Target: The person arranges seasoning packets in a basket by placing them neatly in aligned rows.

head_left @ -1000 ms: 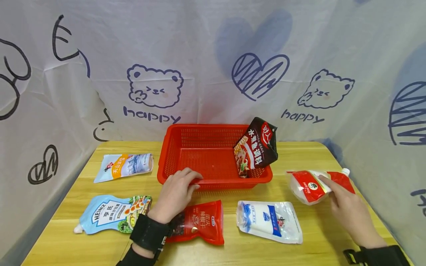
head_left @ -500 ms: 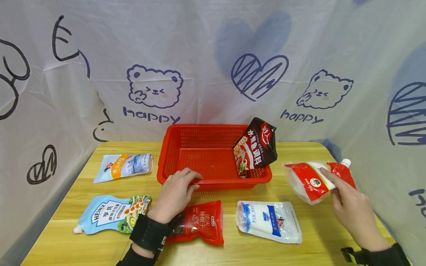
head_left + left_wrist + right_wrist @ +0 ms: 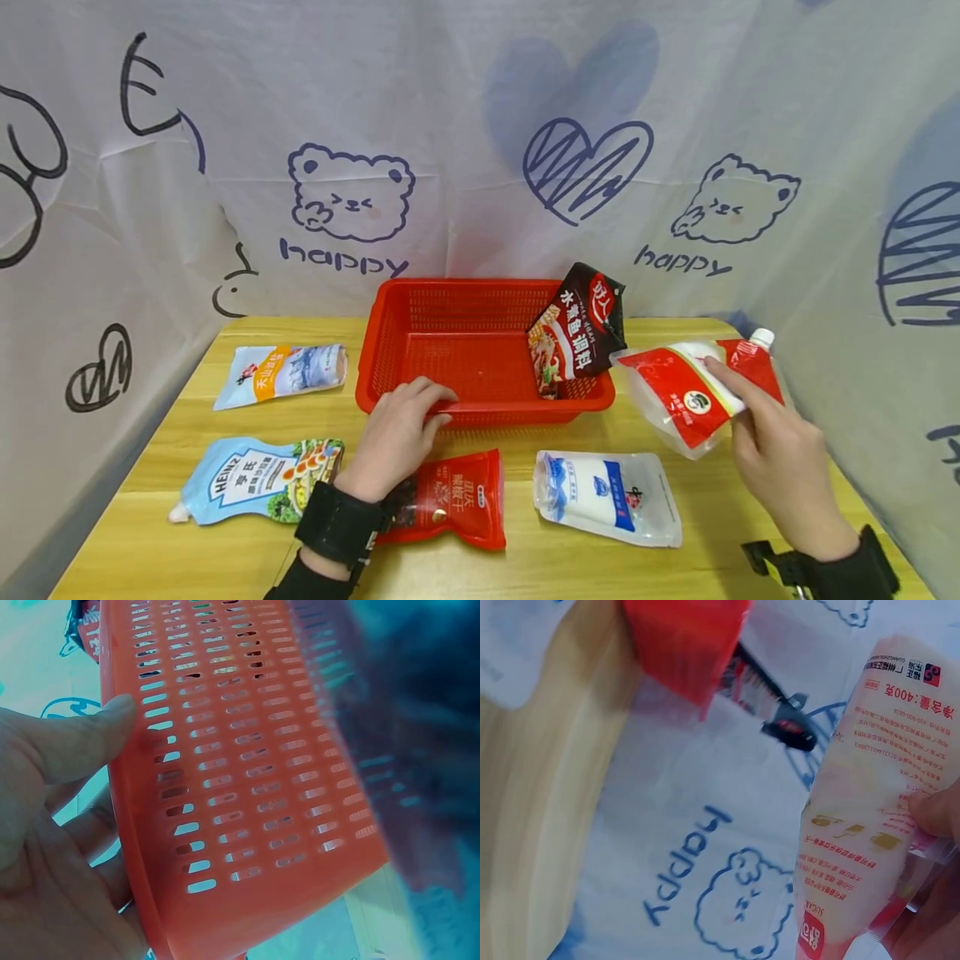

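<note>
My left hand grips the near rim of the red plastic basket; in the left wrist view the thumb lies outside the rim, with the fingers across it. My right hand holds a red and white sugar pouch with a white cap, tilted above the table at the right. The thumb presses the pouch's printed back in the right wrist view. Inside the basket's right end a black and red seasoning packet leans, its top above the rim.
Several packets lie on the wooden table: a blue Heinz pouch, a blue and orange packet, a red dried-chilli bag and a white and blue pouch. A white cloth with drawings hangs behind.
My right hand has lifted the sugar pouch off the table and moved it left toward the basket. The left hand stays on the basket rim.
</note>
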Tool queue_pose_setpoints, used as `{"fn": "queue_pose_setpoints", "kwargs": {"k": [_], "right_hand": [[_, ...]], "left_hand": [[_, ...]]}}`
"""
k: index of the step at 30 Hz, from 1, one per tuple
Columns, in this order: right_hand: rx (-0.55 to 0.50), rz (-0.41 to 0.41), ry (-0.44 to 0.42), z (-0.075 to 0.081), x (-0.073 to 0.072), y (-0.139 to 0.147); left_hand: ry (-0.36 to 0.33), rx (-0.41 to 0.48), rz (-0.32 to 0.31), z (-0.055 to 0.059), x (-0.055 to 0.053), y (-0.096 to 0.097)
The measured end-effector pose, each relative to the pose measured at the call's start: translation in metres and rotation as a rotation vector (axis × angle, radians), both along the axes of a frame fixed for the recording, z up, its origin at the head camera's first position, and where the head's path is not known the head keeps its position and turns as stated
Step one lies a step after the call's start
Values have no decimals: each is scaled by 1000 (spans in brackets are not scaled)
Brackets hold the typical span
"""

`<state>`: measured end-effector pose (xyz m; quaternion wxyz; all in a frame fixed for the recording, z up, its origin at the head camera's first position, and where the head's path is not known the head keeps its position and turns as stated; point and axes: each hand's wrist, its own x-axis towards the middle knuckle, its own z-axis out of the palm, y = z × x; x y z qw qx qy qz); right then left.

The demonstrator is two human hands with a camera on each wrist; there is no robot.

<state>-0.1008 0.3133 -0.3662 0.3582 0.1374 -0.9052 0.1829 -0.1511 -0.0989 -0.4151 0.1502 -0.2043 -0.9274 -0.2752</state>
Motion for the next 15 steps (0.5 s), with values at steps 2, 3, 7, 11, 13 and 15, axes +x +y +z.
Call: {"fn": "queue_pose_setpoints", "kwargs": {"k": [2,3,7,11,13,15], "right_hand": [[-7,17,4,4,-1,-7],[-9,24,1,6,-2,-11],[-9,52,8,13,-5,-25],[-1,95,42,19,-10,-39],[3,119,57,20,-13,-46],[2,140,61,22,-15,-52]], "left_hand": [[-2,-1,1,0,0,0],[-6,1,1,0,0,0],[-13,5,1,-1,1,-1],[-30,11,4,0,1,-1],[-35,13,5,0,1,-1],[-37,15,5,0,1,-1]]}}
